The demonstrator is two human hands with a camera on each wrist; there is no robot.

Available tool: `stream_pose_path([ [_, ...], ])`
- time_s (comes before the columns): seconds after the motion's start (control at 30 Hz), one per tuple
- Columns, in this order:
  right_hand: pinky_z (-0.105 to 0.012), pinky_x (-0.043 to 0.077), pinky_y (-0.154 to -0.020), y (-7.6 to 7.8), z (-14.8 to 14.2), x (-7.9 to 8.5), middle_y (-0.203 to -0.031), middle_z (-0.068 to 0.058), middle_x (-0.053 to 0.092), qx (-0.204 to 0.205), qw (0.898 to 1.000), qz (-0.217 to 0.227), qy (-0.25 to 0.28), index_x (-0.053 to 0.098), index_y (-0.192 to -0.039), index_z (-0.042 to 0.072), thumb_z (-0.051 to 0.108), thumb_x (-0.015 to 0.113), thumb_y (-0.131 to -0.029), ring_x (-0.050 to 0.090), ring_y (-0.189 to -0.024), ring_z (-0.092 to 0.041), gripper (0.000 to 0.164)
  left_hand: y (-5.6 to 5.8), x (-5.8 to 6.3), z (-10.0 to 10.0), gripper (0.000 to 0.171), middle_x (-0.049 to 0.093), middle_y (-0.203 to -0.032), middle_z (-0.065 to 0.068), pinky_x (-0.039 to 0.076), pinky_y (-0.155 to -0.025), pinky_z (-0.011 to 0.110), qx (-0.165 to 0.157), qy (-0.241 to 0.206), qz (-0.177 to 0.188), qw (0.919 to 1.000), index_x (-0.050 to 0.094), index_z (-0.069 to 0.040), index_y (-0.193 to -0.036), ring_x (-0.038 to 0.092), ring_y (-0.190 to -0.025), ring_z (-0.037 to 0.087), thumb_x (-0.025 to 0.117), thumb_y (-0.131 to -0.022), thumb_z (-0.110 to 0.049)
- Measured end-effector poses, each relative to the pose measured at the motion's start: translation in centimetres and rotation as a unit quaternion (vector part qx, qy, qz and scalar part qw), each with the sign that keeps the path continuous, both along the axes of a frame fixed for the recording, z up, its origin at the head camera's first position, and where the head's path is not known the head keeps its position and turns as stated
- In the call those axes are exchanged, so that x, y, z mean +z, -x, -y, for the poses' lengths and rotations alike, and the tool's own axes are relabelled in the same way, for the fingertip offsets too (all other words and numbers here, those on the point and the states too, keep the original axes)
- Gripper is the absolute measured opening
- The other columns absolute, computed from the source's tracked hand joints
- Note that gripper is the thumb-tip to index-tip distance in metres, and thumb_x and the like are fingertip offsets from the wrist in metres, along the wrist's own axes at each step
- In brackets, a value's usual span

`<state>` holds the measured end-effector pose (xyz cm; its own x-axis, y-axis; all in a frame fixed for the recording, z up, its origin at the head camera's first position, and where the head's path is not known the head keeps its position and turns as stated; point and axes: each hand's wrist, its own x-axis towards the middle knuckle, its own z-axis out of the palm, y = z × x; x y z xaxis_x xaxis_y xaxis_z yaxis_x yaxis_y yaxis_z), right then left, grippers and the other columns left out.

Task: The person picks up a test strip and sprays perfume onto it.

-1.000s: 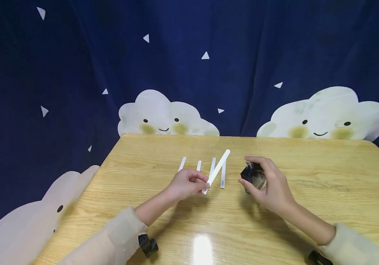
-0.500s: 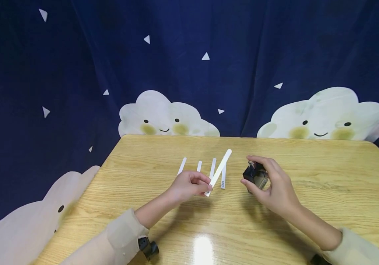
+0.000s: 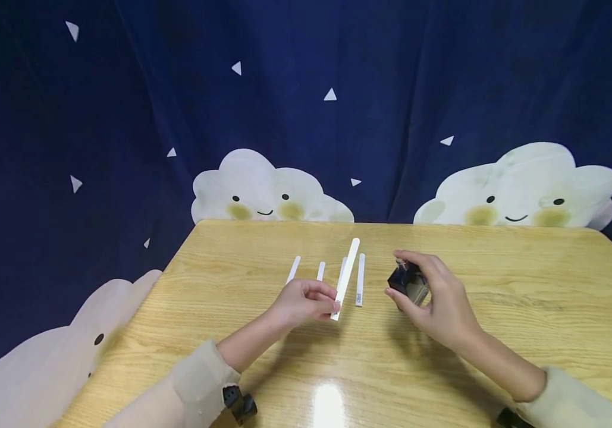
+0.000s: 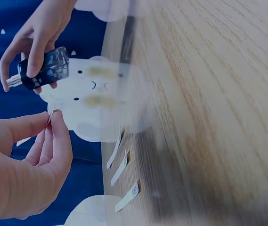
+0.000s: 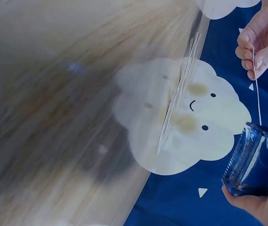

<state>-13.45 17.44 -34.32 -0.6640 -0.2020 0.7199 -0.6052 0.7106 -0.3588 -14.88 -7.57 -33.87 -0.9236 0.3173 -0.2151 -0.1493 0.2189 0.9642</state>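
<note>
My left hand (image 3: 303, 303) pinches the lower end of a white paper test strip (image 3: 347, 268) between thumb and fingers, with the rounded tip pointing up and away. To its right, my right hand (image 3: 442, 306) grips a small perfume bottle (image 3: 401, 278) with a black section and a clear section. In the left wrist view the bottle (image 4: 56, 65) lies tilted, its metallic spray nozzle (image 4: 14, 81) near the index fingertip. The right wrist view shows the strip (image 5: 257, 96) edge-on, its far end close to the bottle (image 5: 247, 162) there.
Several more white strips (image 3: 360, 279) lie in a loose row on the wooden table (image 3: 525, 297), some partly hidden behind the left hand. A dark blue curtain (image 3: 295, 113) with white clouds stands behind the table. Black wrist cameras (image 3: 239, 404) sit at both sleeves.
The held strip's tip has swung left, so the strip stands more upright in the head view and no longer overlaps the rightmost strip. The right hand with the bottle has shifted only slightly.
</note>
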Motion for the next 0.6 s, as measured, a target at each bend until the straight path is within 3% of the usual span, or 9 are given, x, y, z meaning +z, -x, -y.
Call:
stream_pose_path([
  [0.17, -0.005, 0.042, -0.089, -0.03, 0.2, 0.01, -0.114, -0.006, 0.066, 0.018, 0.999, -0.038, 0.005, 0.061, -0.124, 0.013, 0.016, 0.084, -0.067, 0.061, -0.101, -0.018, 0.062, -0.26, -0.04, -0.06, 0.018, 0.067, -0.075, -0.002, 0.061, -0.079, 0.036, -0.002, -0.002, -0.002, 1.0, 0.067, 0.006, -0.097, 0.065, -0.068, 0.006, 0.07, -0.082, -0.003],
  [0.4, -0.024, 0.051, -0.076, -0.43, 0.12, 0.09, -0.11, -0.006, 0.066, 0.014, 0.999, -0.041, -0.004, 0.061, -0.121, 0.012, 0.012, 0.085, -0.065, 0.062, -0.097, -0.018, 0.06, -0.61, 0.05, -0.25, 0.02, 0.069, -0.079, 0.001, 0.061, -0.081, 0.037, -0.01, -0.007, -0.008, 0.9999, 0.067, 0.007, -0.099, 0.065, -0.069, 0.006, 0.069, -0.082, -0.003],
  [0.6, -0.008, 0.045, -0.085, -0.96, -0.23, 0.16, -0.116, -0.005, 0.065, 0.002, 1.0, -0.03, 0.0, 0.06, -0.125, 0.016, 0.011, 0.086, -0.064, 0.062, -0.101, -0.018, 0.067, -0.55, 0.12, -0.14, 0.019, 0.071, -0.082, 0.004, 0.061, -0.082, 0.037, -0.003, -0.001, -0.005, 1.0, 0.067, 0.006, -0.1, 0.066, -0.07, 0.007, 0.07, -0.083, -0.003],
])
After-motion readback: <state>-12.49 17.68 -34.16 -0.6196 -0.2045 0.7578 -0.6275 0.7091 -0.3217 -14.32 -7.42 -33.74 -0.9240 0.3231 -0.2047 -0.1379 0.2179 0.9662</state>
